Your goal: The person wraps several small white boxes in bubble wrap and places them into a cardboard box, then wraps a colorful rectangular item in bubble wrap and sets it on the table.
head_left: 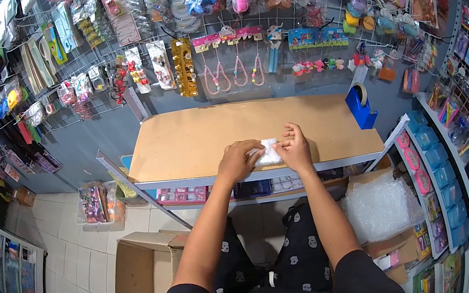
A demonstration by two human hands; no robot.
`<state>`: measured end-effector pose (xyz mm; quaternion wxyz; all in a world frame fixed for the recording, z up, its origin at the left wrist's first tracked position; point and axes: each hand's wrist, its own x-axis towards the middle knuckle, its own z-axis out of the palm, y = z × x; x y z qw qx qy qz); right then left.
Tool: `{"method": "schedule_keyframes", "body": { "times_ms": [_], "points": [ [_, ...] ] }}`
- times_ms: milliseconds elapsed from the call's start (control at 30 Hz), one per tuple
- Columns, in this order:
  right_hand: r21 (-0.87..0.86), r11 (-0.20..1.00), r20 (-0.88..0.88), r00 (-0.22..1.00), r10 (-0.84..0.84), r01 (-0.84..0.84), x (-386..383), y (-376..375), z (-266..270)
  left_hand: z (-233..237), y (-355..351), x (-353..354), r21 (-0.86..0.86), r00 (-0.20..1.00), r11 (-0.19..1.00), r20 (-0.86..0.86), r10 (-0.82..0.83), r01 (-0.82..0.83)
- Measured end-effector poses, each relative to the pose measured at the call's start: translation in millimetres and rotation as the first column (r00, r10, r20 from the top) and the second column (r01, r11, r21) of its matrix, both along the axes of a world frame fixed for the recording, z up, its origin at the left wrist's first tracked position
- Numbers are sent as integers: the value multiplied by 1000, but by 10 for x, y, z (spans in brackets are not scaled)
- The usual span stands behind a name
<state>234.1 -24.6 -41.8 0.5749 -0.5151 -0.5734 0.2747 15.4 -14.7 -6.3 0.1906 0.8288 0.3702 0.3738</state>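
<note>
Wire racks (230,43) hung with small goods fill the wall behind a tan-topped counter (197,140), seen from beside a person who stands at its near edge. The left hand (238,159) and the right hand (295,148) meet over that edge, and between them lies a white packet (269,153) that rests on the counter. Each grip is narrow and closed on the white packet: the left hand's fingers curl over its left end, and the right hand's fingertips pinch its right end. A blue tape dispenser (360,105) stands beyond the grip and to its right, well apart, at the counter's far corner. Below the grip, an open cardboard box (139,278) sits on the tiled floor to the left, and a bundle of bubble wrap (379,206) lies to the right.
</note>
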Motion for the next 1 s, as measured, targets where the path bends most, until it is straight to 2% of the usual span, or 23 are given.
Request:
{"method": "schedule_keyframes", "body": {
  "times_ms": [133, 233, 300, 333, 367, 467, 567, 667, 867, 1000],
  "points": [
    [26, 999, -31, 999, 38, -37, 14, -18, -13, -34, 7, -14, -1, 1000, 1000, 10, 2, -2],
    [63, 986, -190, 968, 166, -157, 90, 78, -124, -119, 82, -43, 55, 1000, 998, 19, -21, 20],
    [-55, 971, -233, 949, 213, -232, 202, 149, -67, -111, 86, -53, 94, 999, 995, 20, -39, 37],
    [-113, 957, -257, 938, 233, -268, 218, 171, -11, -87, 68, -59, 59, 999, 998, 15, -38, 37],
    [-142, 949, -231, 941, 246, -283, 246, 148, 27, -64, 47, -62, 24, 999, 999, 10, -39, 39],
    [3, 965, 74, 963, 260, -261, 228, 172, 134, -43, 41, -65, 2, 999, 999, 6, -47, 47],
    [-150, 939, 221, 916, 336, -308, 200, 171, 341, -83, 58, -66, 0, 999, 999, 13, -51, 51],
    [-83, 935, 363, 864, 349, -344, 227, 396, 207, -96, 77, -64, 30, 998, 998, 18, -60, 59],
    [-138, 940, 528, 780, 336, -312, 159, 411, 385, -108, 75, -61, 41, 998, 998, 26, -57, 56],
    [-73, 954, 651, 711, 266, -290, 173, 458, 277, -117, 84, -63, 54, 999, 997, 12, -51, 50]
  ]
}}
